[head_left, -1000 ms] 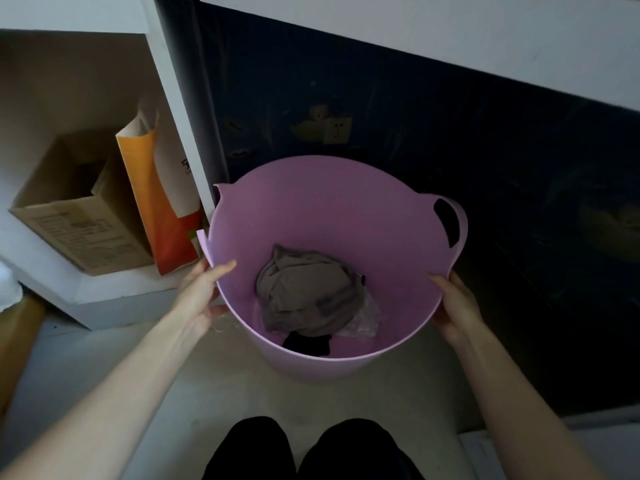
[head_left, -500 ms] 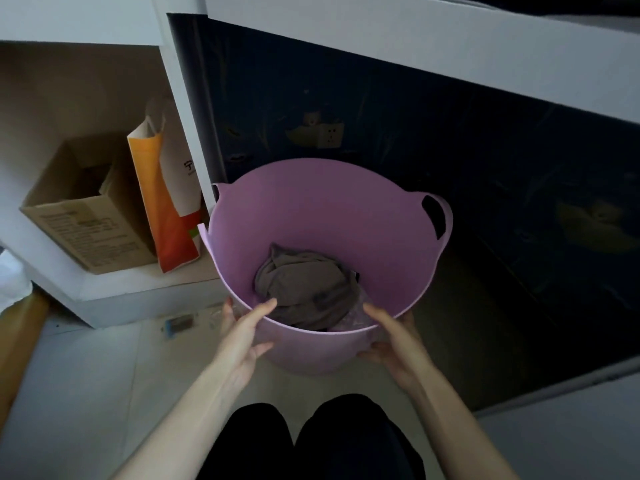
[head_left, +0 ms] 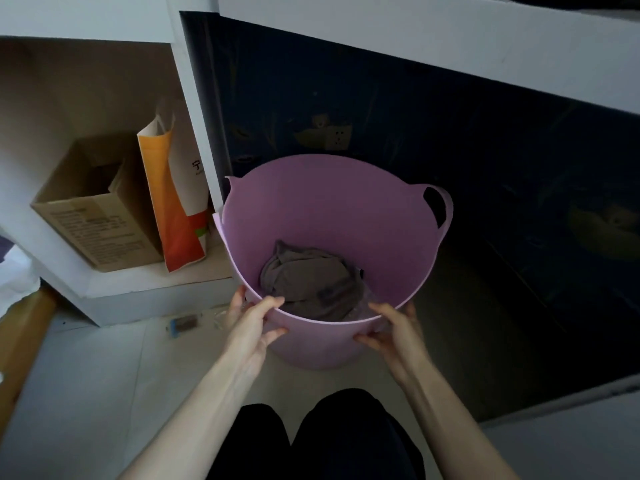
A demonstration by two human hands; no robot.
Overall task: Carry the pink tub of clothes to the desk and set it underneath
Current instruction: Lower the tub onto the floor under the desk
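Clothes (head_left: 313, 289) in tub (head_left: 332, 209) — box (head_left: 93, 216), bag (head_left: 176, 202) left.

Both hands grip the near rim of the pink tub (head_left: 311, 209): left hand (head_left: 251, 325) and right hand (head_left: 394, 329), thumbs inside. Grey clothes (head_left: 311, 284) lie in it. A cardboard box (head_left: 93, 216) sits far left.

Above and beyond the hands runs a white desk edge (head_left: 398, 32), and under it is a dark blue wall (head_left: 433, 140) with a pale wall socket (head_left: 337, 136). To the left of the hands stands a white shelf compartment (head_left: 145, 282), holding an open brown cardboard box (head_left: 93, 216) and an orange and white paper bag (head_left: 176, 209). Below the hands lies a pale grey tiled floor (head_left: 86, 375), bright on the left and shadowed on the right.
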